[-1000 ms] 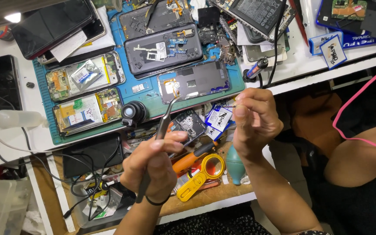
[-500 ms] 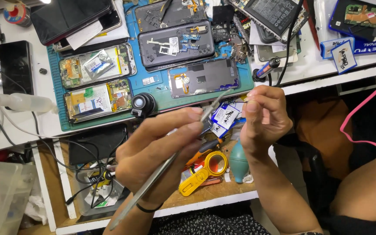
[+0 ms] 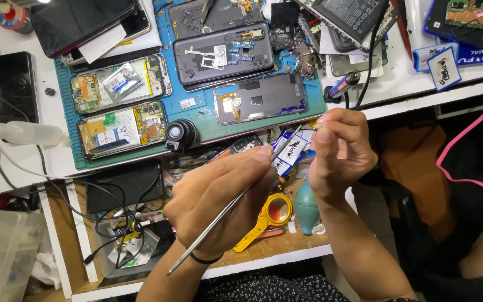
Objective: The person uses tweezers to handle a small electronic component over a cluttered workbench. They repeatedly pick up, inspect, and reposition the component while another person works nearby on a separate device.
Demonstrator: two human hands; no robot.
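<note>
Gripping a pair of long, thin metal tweezers like a pen, the left hand hangs over the front edge of the cluttered white workbench, its fingers closed tight around the shaft. The tweezer tips point up and to the right, meeting the right hand just past the front right corner of the blue-green rubber work mat. That hand has thumb and forefinger pinched together on something very small; it may be a tiny screw or a sliver of metal, but it is too small to tell.

Below the hands, on the lower wooden shelf, a yellow plastic magnifying glass lies just beside a teal rubber air blower, the latter partly hidden by the right wrist. On the mat sit several opened phones: a dark grey back shell with an orange flex cable near the front right corner, and two opened handsets with bare circuit boards toward the left edge. A black round loupe stands at the mat's front edge.
</note>
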